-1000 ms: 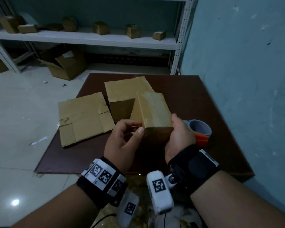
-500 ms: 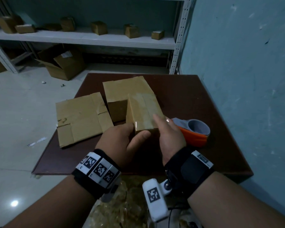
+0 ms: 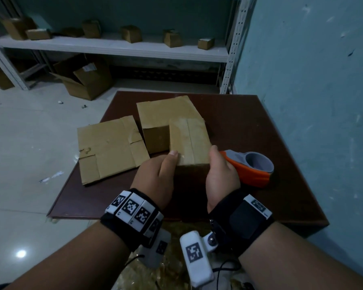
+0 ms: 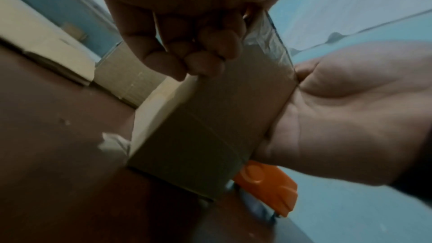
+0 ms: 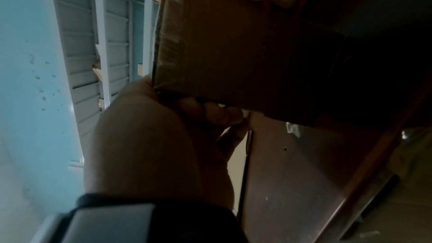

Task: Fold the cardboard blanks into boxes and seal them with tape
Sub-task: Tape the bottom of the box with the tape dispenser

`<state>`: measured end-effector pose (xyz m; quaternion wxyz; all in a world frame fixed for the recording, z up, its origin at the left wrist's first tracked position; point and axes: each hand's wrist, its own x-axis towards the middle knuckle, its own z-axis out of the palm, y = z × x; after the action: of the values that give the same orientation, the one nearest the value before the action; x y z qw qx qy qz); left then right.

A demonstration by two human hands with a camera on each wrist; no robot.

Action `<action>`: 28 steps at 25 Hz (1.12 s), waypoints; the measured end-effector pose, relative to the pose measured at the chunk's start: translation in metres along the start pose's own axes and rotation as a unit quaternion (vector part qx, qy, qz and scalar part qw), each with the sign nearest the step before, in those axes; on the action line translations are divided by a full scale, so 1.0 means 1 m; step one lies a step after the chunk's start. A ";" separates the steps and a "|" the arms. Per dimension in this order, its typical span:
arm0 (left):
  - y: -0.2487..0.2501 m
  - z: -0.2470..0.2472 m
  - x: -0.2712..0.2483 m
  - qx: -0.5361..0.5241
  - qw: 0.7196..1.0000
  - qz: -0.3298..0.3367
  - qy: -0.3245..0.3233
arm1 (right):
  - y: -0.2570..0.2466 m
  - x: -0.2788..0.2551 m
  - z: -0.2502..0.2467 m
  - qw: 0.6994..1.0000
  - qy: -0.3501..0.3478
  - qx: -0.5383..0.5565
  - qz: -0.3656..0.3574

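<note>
A small folded cardboard box (image 3: 189, 141) with clear tape along its top seam sits low at the table's middle, between my hands. My left hand (image 3: 155, 174) grips its left near corner, thumb on top, and its curled fingers (image 4: 198, 53) rest against the side. My right hand (image 3: 220, 176) holds the right side, thumb over the top edge and palm (image 4: 350, 117) flat on the wall. Whether the box (image 4: 210, 127) touches the table is unclear. An orange tape dispenser (image 3: 249, 170) lies just right of my right hand.
A flat cardboard blank (image 3: 109, 147) lies on the left of the dark brown table (image 3: 270, 126). A second folded box (image 3: 166, 120) stands behind the held one. A blue wall runs close on the right. A shelf (image 3: 113, 47) with several small boxes stands beyond.
The box has come down from a raised, tilted hold to sit low and level at the table. My left thumb now rests on its top, and my right hand has slid to the right side.
</note>
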<state>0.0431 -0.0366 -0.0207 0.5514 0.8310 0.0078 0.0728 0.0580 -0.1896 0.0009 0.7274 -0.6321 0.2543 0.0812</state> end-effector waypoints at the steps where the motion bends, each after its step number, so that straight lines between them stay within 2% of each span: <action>1: -0.001 0.002 0.000 -0.010 1.000 -0.012 0.012 | 0.000 0.004 0.000 0.999 0.020 0.009 0.024; 3: -0.001 0.006 0.000 -0.004 0.999 -0.022 0.033 | -0.001 0.009 0.003 0.997 0.037 0.048 0.052; 5: 0.002 0.009 -0.001 0.004 0.999 -0.020 0.037 | 0.001 0.012 0.008 0.995 0.038 0.083 0.048; 8: 0.002 0.009 -0.006 0.011 0.999 -0.001 0.035 | 0.004 0.014 0.010 0.998 0.034 0.050 0.029; 12: -0.002 0.006 -0.008 0.147 0.987 0.055 -0.017 | 0.004 0.011 0.005 0.997 0.030 0.035 0.069; 16: -0.003 0.001 -0.002 0.233 0.970 0.071 -0.021 | 0.001 0.013 0.002 0.997 -0.026 0.032 0.065; 19: -0.004 -0.005 0.000 0.197 0.973 0.119 -0.032 | -0.005 0.002 -0.001 0.999 -0.036 -0.007 0.035; 22: -0.007 -0.011 -0.006 0.170 0.969 0.179 -0.001 | -0.015 -0.020 -0.003 0.994 -0.060 -0.065 -0.062; 24: -0.010 -0.013 -0.013 0.131 0.977 0.169 -0.001 | -0.016 -0.020 -0.003 0.990 -0.071 -0.095 -0.075; 26: -0.007 -0.014 -0.021 0.095 0.988 0.118 -0.019 | -0.009 -0.004 -0.005 0.995 -0.024 -0.036 -0.092; 27: -0.003 -0.014 -0.024 0.088 0.993 0.080 -0.016 | -0.006 -0.002 -0.006 0.991 -0.032 -0.042 -0.124; 28: -0.001 -0.014 -0.023 0.084 0.996 0.040 -0.006 | -0.005 -0.002 -0.007 0.991 -0.077 -0.011 -0.109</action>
<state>0.0185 -0.0256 -0.0186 0.4766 0.8743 -0.0228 0.0891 0.0572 -0.1966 0.0056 0.7422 -0.6560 0.1266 0.0527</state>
